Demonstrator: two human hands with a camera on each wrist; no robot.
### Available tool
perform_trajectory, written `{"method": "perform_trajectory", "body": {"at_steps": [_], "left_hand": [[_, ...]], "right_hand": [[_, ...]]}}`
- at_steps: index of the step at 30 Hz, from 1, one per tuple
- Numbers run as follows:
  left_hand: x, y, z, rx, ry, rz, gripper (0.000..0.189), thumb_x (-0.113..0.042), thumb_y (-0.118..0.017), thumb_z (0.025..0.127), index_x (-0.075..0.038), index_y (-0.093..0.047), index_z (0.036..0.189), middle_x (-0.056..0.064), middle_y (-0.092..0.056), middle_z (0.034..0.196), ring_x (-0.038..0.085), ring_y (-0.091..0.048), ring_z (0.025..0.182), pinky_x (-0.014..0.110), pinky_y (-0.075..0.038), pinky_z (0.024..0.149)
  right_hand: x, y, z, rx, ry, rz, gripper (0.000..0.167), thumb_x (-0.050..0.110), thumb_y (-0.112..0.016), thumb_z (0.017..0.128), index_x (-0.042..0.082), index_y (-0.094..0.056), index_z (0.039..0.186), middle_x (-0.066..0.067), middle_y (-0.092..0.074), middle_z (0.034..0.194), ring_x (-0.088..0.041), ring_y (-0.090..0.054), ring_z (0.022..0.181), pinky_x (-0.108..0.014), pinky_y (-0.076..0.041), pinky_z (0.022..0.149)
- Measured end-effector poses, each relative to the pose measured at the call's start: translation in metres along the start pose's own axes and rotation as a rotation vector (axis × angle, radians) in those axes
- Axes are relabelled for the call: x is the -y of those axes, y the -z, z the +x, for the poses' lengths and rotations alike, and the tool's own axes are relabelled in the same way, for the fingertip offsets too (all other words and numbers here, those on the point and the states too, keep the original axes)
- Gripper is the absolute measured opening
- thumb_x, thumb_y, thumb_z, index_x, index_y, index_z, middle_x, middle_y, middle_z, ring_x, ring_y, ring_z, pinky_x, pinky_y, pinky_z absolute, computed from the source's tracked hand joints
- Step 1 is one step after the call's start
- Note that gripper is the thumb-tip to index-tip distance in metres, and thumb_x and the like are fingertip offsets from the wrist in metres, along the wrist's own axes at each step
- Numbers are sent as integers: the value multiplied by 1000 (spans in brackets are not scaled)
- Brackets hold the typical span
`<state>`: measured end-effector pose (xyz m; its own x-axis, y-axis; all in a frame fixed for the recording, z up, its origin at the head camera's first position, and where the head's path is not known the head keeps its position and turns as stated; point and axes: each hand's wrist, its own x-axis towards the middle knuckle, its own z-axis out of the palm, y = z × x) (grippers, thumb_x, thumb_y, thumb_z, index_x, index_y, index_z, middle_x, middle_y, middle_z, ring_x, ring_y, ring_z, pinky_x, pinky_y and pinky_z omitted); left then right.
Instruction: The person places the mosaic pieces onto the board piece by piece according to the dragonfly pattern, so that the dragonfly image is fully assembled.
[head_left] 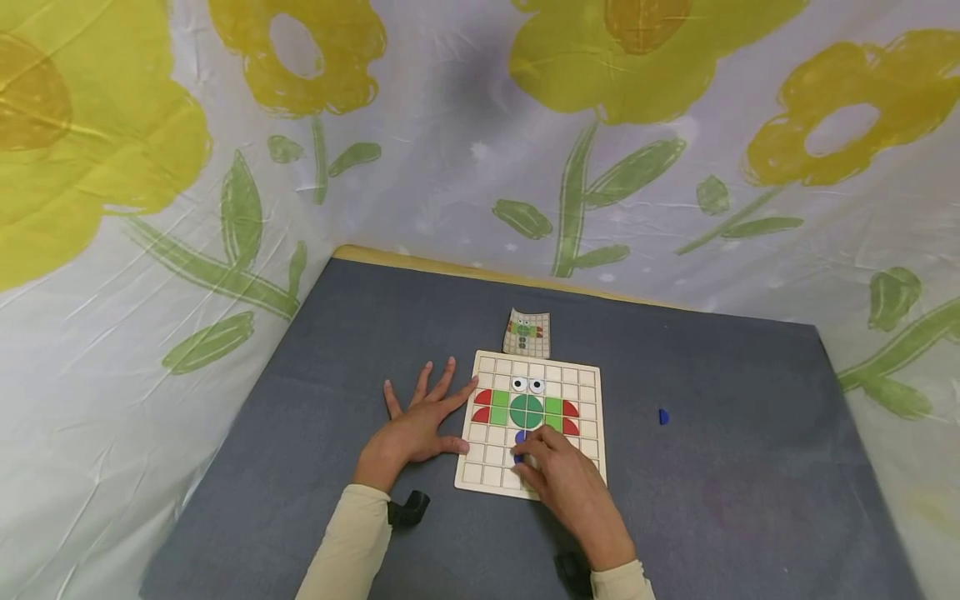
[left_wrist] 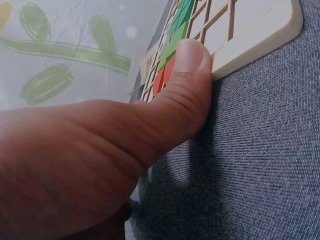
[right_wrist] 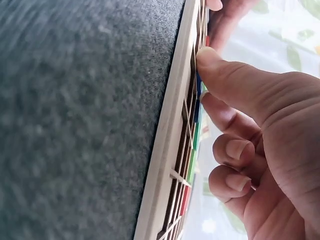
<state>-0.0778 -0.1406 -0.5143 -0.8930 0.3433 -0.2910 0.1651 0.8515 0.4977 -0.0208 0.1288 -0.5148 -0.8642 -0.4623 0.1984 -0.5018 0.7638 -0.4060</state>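
A wooden grid board [head_left: 474,473] lies on the table, bearing colored pieces. Red quarter-round pieces [head_left: 482,397], light green squares [head_left: 498,408] and a dark green circle [head_left: 527,412] made of quarters form rows below two eye pieces [head_left: 527,385]. My left hand [head_left: 416,429] rests with spread fingers at the board's left edge, its thumb [left_wrist: 192,57] touching the rim. Over the lower middle cells, my right hand [head_left: 566,471] pinches a small blue piece [right_wrist: 198,82] between thumb and index finger. Just above it sits another blue piece [head_left: 521,436], partly hidden by the fingers.
Right of the board, a single blue half-round piece [head_left: 663,417] lies on the dark grey tabletop [head_left: 735,467]. Behind the board is a small pattern card [head_left: 527,335] with a curled corner. A flower-printed cloth [head_left: 450,167] hangs around the table.
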Motion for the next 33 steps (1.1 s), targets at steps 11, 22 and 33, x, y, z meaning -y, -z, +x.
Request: {"method": "perform_trajectory", "body": {"at_steps": [11,22,33], "left_hand": [[-1,1,-1,-8,0,-2,105,-49,-85,83,-39,-26,169,3,1,179,38,12,163,86,17,110],[-2,1,-2,-4,3,-7,105,-48,-85,83,-39,-26,169,2,1,179,37,13,163,85,17,111],[-2,1,-1,-4,5,-7,105,-48,-85,83,-39,-25,169,2,2,179,37,13,163,85,18,110]], "right_hand": [[-11,6,-4,-61,-15,3,21,26,-86,92,19,-79,111,7,-66,105,-6,-63,83,-31,-59,73],[-41,24,-15,-105,-167,7,21,19,-82,96,14,-78,116,6,-65,100,-9,-57,74,-31,-51,66],[-72,45,-23,-183,-272,-47,22,19,-79,98,8,-77,117,-3,-68,103,-18,-63,76,-41,-54,65]]}}
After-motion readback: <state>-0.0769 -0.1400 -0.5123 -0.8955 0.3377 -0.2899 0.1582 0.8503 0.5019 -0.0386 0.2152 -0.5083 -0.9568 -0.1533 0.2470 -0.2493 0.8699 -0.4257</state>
